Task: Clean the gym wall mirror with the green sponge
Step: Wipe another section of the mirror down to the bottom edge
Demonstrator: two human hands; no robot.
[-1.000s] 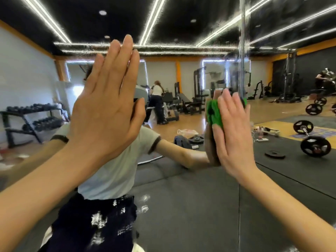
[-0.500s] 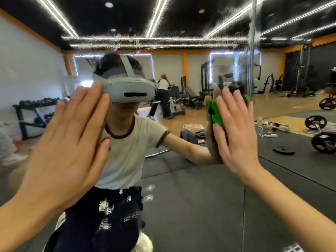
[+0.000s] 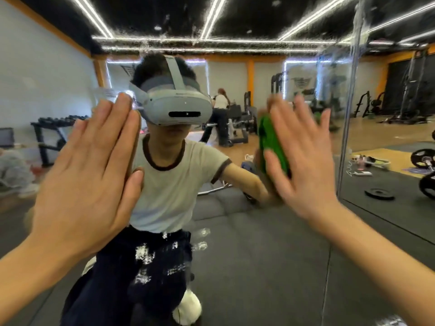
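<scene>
Nearest the camera, the left hand (image 3: pixel 89 175) is raised flat against the gym wall mirror (image 3: pixel 259 243), fingers straight and together, holding nothing. The right hand (image 3: pixel 303 161), fingers straight and slightly spread, presses the green sponge (image 3: pixel 274 147) to the mirror, so the sponge sits between palm and glass, right of the reflected headset (image 3: pixel 176 107). White smears (image 3: pixel 146 255) streak the glass below the headset. Farther off in the reflection, a weight plate (image 3: pixel 379 193) lies right of the sponge.

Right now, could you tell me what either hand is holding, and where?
Right hand presses the green sponge flat against the mirror, palm on its back; left hand holds nothing.
</scene>
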